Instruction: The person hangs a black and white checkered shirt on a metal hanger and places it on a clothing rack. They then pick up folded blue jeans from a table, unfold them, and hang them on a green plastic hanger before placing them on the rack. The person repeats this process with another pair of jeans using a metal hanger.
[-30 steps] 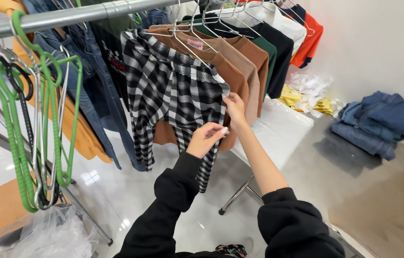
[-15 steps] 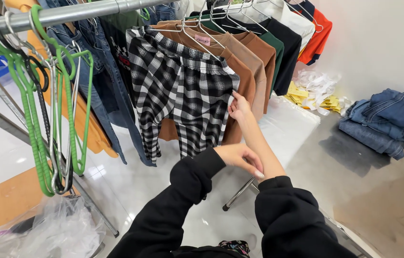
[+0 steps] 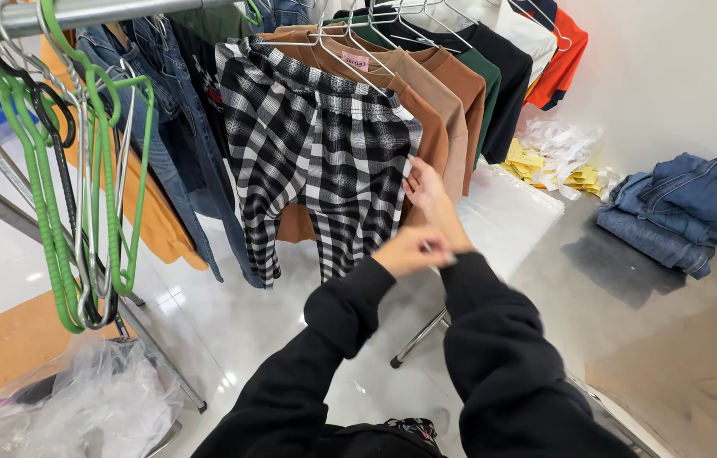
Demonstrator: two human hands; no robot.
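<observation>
On the clothes rail (image 3: 121, 10), checked trousers (image 3: 324, 161) are hung lengthwise downward. Their right edge is touched by the right hand (image 3: 428, 188), fingers pressed together; the left hand (image 3: 408, 250), nearer the body, is closed at the right wrist. A pink label (image 3: 355, 61) is seen behind the waistband.

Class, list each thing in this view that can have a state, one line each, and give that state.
Plaid trousers: hanging on the rail, right hand touching their edge.
Left hand: at the right sleeve cuff, blurred.
Brown tops: hanging behind the trousers.
Green hangers: empty, bunched on the rail.
Jeans pile: folded, on the floor.
Plastic bag: crumpled.
</observation>
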